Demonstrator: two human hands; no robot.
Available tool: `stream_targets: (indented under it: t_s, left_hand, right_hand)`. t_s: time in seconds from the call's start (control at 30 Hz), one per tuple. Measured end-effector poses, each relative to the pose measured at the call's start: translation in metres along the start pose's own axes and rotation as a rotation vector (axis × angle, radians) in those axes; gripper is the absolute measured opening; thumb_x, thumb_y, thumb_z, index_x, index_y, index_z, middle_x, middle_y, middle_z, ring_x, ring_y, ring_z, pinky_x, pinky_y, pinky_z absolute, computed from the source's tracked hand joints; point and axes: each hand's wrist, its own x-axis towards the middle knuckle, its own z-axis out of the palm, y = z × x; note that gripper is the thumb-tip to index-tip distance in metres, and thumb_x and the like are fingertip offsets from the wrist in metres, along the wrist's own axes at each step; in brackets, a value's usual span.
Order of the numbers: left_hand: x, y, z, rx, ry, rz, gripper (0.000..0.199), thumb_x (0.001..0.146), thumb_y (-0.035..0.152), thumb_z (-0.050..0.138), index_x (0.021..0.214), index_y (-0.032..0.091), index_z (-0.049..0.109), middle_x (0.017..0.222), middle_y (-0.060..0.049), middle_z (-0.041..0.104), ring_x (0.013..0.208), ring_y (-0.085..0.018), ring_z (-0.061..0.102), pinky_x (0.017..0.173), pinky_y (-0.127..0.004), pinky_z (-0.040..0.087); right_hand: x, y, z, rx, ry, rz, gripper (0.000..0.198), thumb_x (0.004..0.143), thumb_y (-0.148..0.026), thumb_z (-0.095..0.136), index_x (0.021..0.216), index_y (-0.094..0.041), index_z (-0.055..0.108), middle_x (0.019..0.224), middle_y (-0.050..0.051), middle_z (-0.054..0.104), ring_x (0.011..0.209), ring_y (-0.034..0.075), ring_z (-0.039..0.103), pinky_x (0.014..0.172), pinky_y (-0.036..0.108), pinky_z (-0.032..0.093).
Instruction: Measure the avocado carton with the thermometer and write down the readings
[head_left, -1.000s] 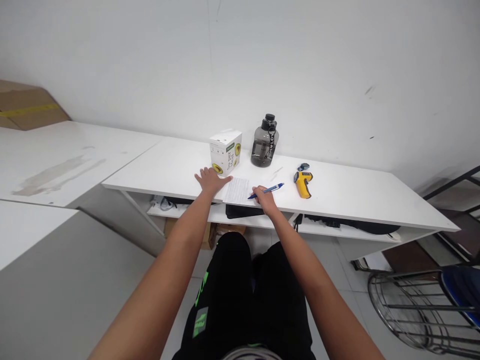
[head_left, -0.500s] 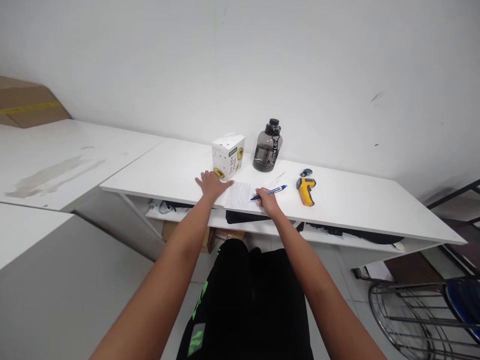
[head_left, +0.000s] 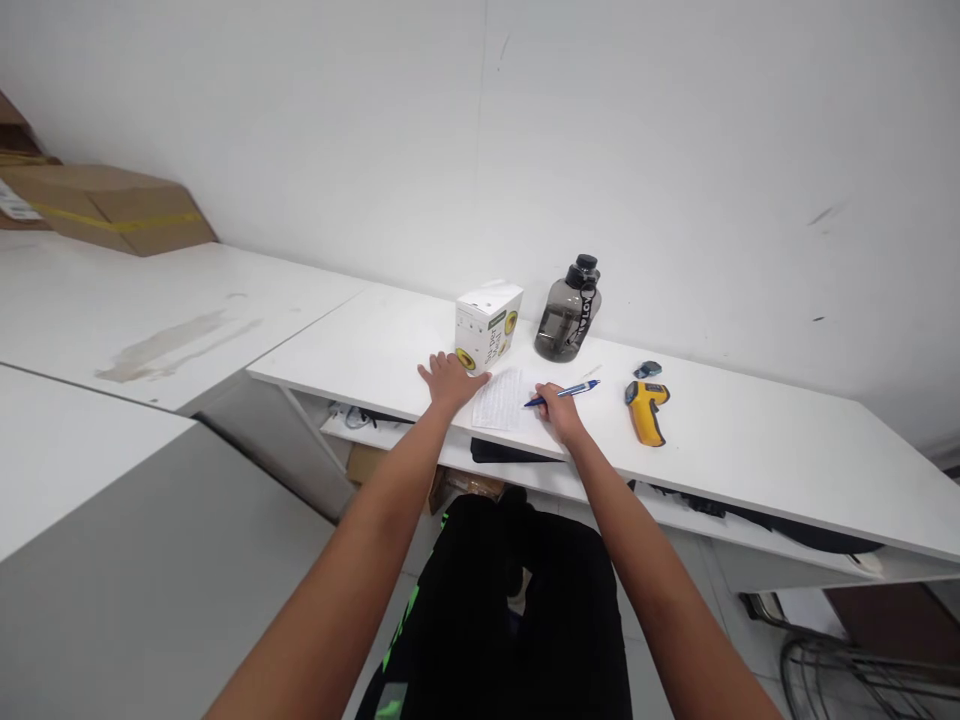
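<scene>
Here's the white desk (head_left: 757, 430), dark bottle (head_left: 561, 328) and white carton (head_left: 487, 335) near the wall, paper sheet (head_left: 497, 402) in front. Left hand (head_left: 448, 382) spread at the sheet's left edge, right hand (head_left: 556, 405) curled around a blue pen (head_left: 583, 388), tip by the right edge!

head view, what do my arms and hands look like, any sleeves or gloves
The left hand and right hand are bare, without gloves. The forearms show no sleeves, watch, bracelet or clear markings.
</scene>
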Motion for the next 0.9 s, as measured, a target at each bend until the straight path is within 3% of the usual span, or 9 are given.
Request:
stream_targets:
  t_s: [0.2, 0.5, 0.73, 0.9]
  left_hand:
    - [-0.002, 0.002, -0.001, -0.019, -0.001, -0.015, 0.083, 0.080, 0.071, 0.057, 0.140, 0.014, 0.048, 0.158, -0.027, 0.044, 0.156, -0.045, 0.025, 0.126, -0.066, 0.011]
    - [-0.002, 0.002, -0.011, -0.162, 0.032, -0.061, 0.068, 0.076, 0.068, 0.066, 0.122, 0.020, 0.055, 0.136, -0.019, 0.062, 0.143, -0.039, 0.046, 0.127, -0.061, 0.014]
    - [-0.002, 0.005, -0.017, -0.233, 0.042, -0.110, 0.066, 0.081, 0.075, 0.057, 0.111, 0.017, 0.062, 0.130, -0.019, 0.067, 0.133, -0.038, 0.057, 0.127, -0.058, 0.014]
    - [-0.003, -0.001, -0.015, -0.192, 0.026, -0.040, 0.065, 0.078, 0.072, 0.062, 0.113, 0.018, 0.064, 0.130, -0.018, 0.068, 0.135, -0.038, 0.055, 0.126, -0.058, 0.016]
  right_hand:
    - [-0.002, 0.001, 0.001, -0.005, -0.003, -0.020, 0.031, 0.078, -0.045, 0.067, 0.060, -0.023, 0.054, 0.042, -0.006, 0.041, 0.041, 0.010, 0.031, 0.045, 0.027, 0.026]
    - [-0.004, -0.001, 0.002, -0.009, 0.022, -0.002, 0.030, 0.078, -0.045, 0.066, 0.060, -0.023, 0.056, 0.041, -0.007, 0.040, 0.042, 0.010, 0.031, 0.047, 0.028, 0.026]
    - [-0.008, -0.004, 0.002, -0.033, 0.033, -0.017, 0.027, 0.080, -0.040, 0.063, 0.059, -0.023, 0.058, 0.041, -0.006, 0.041, 0.043, 0.012, 0.033, 0.049, 0.028, 0.028]
    - [-0.013, -0.006, 0.004, -0.065, 0.052, -0.052, 0.028, 0.082, -0.037, 0.061, 0.058, -0.023, 0.058, 0.042, -0.006, 0.042, 0.044, 0.012, 0.035, 0.052, 0.029, 0.032]
